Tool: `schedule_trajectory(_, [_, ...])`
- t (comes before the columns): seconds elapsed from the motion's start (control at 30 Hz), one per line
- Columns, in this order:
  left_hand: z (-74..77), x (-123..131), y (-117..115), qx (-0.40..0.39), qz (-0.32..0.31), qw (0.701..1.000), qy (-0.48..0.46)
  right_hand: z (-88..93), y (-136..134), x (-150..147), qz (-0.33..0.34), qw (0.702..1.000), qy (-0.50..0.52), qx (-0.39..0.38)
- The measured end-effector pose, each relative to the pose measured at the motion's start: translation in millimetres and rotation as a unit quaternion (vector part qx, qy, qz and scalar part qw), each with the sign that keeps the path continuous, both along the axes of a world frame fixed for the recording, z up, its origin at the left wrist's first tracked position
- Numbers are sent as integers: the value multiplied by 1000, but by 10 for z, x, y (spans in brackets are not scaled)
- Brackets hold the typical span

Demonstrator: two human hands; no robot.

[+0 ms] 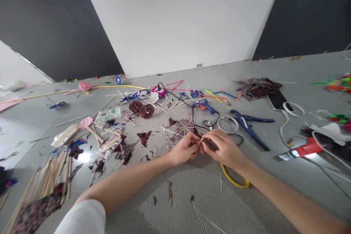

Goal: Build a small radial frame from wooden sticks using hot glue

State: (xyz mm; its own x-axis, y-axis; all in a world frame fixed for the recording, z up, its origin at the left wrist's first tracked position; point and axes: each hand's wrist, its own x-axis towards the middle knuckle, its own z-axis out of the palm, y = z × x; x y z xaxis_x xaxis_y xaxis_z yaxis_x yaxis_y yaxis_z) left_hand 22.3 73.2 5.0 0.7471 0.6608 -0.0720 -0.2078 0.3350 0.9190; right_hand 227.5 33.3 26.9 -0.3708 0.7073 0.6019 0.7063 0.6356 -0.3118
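My left hand (185, 148) and my right hand (222, 148) meet at the middle of the grey surface, fingers pinched together on a thin wooden stick (201, 140) between them. Just beyond the fingertips lies a wheel of sticks spread like spokes (184, 127), with dark patterned fabric under part of it. A yellow ring (235, 181) lies under my right wrist.
A blue glue gun (204, 105), a roll of clear tape (227, 123) and blue pliers (251, 126) lie behind my right hand. A bundle of wooden sticks (46, 181) sits at the left, fabric scraps (144, 137) and round fabric pieces (142, 108) in the middle, a red-handled tool (300, 151) at the right.
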Motion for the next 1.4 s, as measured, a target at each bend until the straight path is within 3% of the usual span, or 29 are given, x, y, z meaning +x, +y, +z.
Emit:
schedule_trajectory(0.17, [4,-12,21,-19,-6,1000,-22,1,3,0,-15,1000,-13,-22])
schedule_trajectory(0.5, [37,-19,9,-7,-17,1000,4,-39,15,-1,-14,990,-139,-3])
schedule_trajectory(1.07, [2,-22,13,6,-28,1000,2,-49,-2,-26,-6,992,-125,3])
schedule_trajectory(1.4, [28,-32,12,9,-25,1000,-1,14,6,-22,1,997,-63,-32])
